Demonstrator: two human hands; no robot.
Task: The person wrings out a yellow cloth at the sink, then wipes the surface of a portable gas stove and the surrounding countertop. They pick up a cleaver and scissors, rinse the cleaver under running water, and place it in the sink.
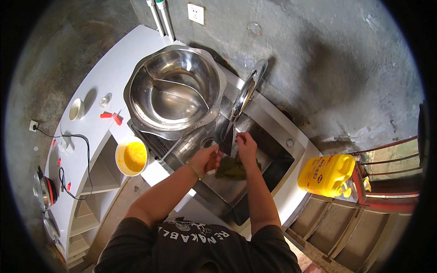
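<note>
My left hand [206,159] is over the sink basin [273,170], its fingers closed around a small white object, of which only the ends show. My right hand [247,146] is just right of it, fingers bent beside a pale, shiny strip below the tap [246,90]; whether it grips anything is unclear. Under both hands lies a dark green cloth-like item [231,169], partly hidden by the right wrist. A drain [207,142] shows beyond the left hand.
A divided steel hot pot [177,126] rests at the sink's upper left. A white tub of yellow contents [134,157] stands left of the sink, a yellow jug [326,174] right. A bowl [76,109] and black cable [89,160] are on the white counter.
</note>
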